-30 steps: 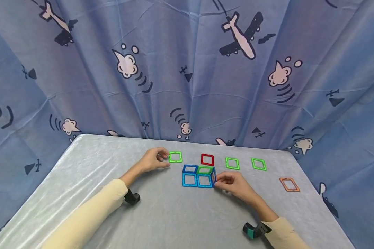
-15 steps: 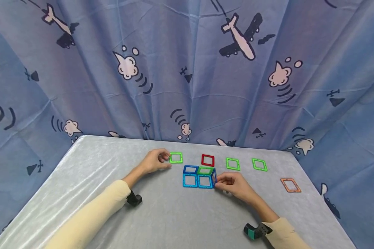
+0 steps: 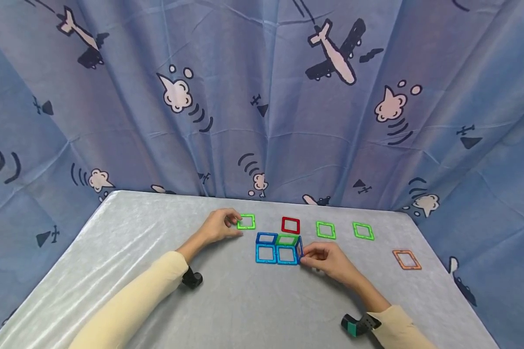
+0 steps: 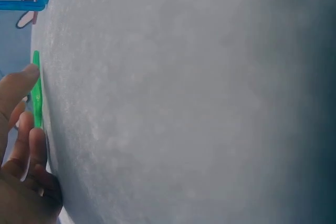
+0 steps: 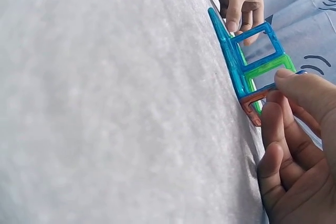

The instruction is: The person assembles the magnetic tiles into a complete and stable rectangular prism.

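Observation:
In the middle of the table, magnetic tiles form a small structure: two light blue squares (image 3: 277, 254) in front, with a dark blue square (image 3: 266, 233) and a green one (image 3: 286, 236) standing behind. At its right end my right hand (image 3: 327, 257) pinches an upright blue magnetic tile (image 3: 302, 248) between thumb and fingers. The right wrist view shows that thumb on the tile's top edge. Further back, my left hand (image 3: 218, 227) has thumb and fingers apart at the left edge of a loose green magnetic tile (image 3: 246, 228); its fingertips overlap that tile.
Behind the structure lies a red tile (image 3: 290, 232). To its right are two green tiles, the nearer one (image 3: 326, 237) and the farther one (image 3: 363, 237), then an orange tile (image 3: 402, 251). A printed blue curtain (image 3: 262, 140) hangs past the table's back edge.
My left hand has edged slightly right, so its fingertips now overlap the green tile's left side. The right hand and the tile structure stay where they were.

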`<state>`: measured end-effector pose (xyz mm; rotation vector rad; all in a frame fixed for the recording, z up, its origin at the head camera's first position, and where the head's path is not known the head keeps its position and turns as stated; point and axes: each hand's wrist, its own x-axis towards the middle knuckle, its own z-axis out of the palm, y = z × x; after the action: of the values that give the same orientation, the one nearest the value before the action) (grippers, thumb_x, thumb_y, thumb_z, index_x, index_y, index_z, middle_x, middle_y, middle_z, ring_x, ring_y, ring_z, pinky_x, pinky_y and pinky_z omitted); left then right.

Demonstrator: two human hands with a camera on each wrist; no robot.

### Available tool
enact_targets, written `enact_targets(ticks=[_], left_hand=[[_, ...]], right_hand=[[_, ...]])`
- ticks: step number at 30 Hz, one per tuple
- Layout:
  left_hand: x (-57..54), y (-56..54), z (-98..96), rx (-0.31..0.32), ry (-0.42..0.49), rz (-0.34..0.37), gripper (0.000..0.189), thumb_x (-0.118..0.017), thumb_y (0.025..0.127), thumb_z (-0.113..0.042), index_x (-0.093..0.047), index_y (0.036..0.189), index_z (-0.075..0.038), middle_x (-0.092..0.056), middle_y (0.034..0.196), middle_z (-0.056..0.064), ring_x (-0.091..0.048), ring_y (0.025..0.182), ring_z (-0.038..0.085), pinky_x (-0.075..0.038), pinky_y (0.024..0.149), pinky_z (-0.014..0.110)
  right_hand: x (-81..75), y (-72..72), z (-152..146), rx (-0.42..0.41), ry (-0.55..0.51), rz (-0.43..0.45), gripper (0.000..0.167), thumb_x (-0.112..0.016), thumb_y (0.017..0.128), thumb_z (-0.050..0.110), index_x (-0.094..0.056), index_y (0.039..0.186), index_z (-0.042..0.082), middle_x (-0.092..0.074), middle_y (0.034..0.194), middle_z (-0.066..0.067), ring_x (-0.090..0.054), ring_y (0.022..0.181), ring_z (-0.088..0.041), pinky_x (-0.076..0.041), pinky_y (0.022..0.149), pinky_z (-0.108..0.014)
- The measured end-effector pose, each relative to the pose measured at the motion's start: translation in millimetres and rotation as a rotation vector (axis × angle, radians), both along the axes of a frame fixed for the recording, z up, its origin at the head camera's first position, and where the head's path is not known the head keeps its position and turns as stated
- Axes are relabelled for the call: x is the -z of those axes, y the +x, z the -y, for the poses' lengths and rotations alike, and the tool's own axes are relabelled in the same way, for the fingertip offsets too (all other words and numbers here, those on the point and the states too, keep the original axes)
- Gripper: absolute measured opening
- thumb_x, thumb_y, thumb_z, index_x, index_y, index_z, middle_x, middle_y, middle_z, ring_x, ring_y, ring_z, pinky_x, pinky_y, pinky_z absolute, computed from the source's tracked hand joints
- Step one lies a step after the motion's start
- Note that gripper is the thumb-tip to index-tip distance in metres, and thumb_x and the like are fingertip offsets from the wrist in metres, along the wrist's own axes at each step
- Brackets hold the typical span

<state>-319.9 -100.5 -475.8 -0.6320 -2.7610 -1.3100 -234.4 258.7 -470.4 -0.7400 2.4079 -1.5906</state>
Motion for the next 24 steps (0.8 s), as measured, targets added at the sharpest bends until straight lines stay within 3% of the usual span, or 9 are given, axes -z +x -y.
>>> enact_targets(ticks=[11,16,24], left_hand=[[0.0,-4.7,-7.3,0.011,-0.079,-0.042,0.021,-0.091,0.078,-0.013,-0.079,0.094,-0.007,-0.067,0.086,0.001,-0.059,0.078,0.015,-0.051,0.075,0.033],[1.6,-6.1,-10.8,0.022,-0.080,-0.051,0.008,-0.086,0.083,-0.010,-0.079,0.086,-0.010,-0.066,0.086,0.000,-0.061,0.079,0.016,-0.052,0.075,0.033],[-3.4,-5.3,-5.9,0.034,-0.055,-0.065,0.005,-0.082,0.086,-0.007,-0.077,0.086,-0.009,-0.064,0.085,0.001,-0.058,0.078,0.016,-0.050,0.072,0.033]], right_hand=[[-0.2,0.1,0.0,-0.005,-0.004,0.009,0.018,-0.074,0.093,0.005,-0.072,0.107,-0.006,-0.070,0.090,-0.014,-0.060,0.069,-0.017,-0.046,0.053,-0.025],[0.1,0.3,-0.2,-0.011,-0.013,-0.005,0.017,-0.074,0.093,0.004,-0.072,0.106,-0.006,-0.070,0.089,-0.014,-0.059,0.068,-0.017,-0.046,0.052,-0.025],[0.6,0.1,-0.4,-0.010,-0.004,-0.015,0.016,-0.074,0.093,0.004,-0.072,0.106,-0.005,-0.070,0.088,-0.012,-0.059,0.068,-0.017,-0.046,0.053,-0.025]])
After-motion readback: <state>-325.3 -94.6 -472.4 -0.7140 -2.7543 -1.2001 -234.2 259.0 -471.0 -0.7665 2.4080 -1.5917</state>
